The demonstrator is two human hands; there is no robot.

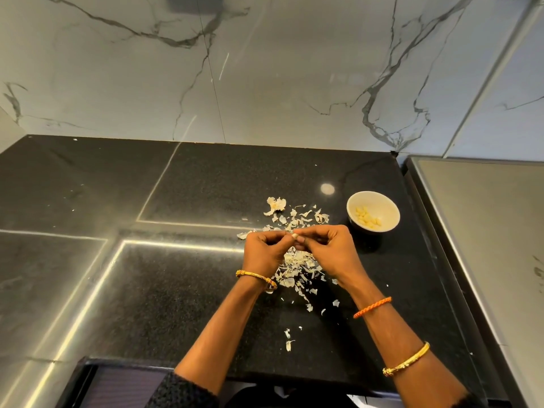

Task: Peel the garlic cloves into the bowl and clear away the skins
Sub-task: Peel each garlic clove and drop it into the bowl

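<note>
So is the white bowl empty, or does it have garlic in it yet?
Not empty: the white bowl stands upright with several peeled cloves on its bottom, far from full.

Take the bowl (373, 212) as your landmark: it sits on the countertop (188, 290) with peeled cloves (366, 217) inside it. Your garlic skins (297, 245) lie scattered just left of the bowl and run nearer to you. Your left hand (265, 251) and right hand (329, 251) meet above that pile, left of the bowl, pinching a clove (294, 236) between them. The wall (265, 69) rises behind the bowl.
</note>
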